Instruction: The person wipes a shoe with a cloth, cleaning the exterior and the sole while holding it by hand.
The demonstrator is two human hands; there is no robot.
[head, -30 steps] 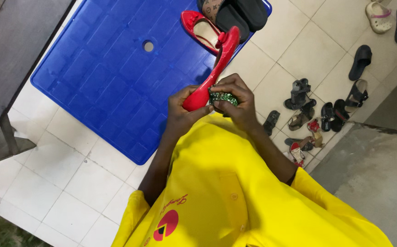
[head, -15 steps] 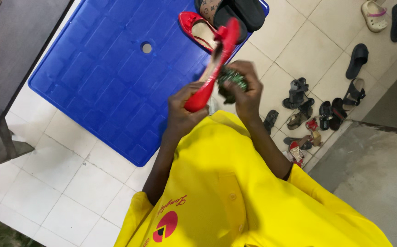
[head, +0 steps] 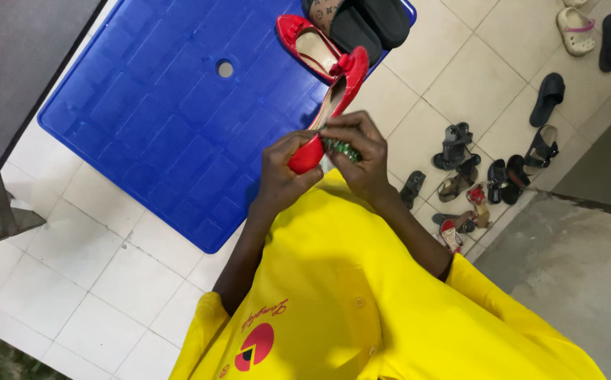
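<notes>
now, at frame centre, the left hand (head: 281, 176) grips the red flat shoe (head: 326, 116) by its heel; the right hand (head: 362, 155), raised half a second ago, has returned, pinching a green scrubbing pad (head: 341, 148) against the shoe.

Red flat shoe (head: 330, 109): glossy, slim, tan insole showing, bow at the toe. Held off the desk, tilted, toe toward 1 o'clock, heel end toward 7. Green scrubbing pad (head: 341, 148): small, crumpled, speckled, pressed against the shoe's side near the heel, at its 4 o'clock.
</notes>
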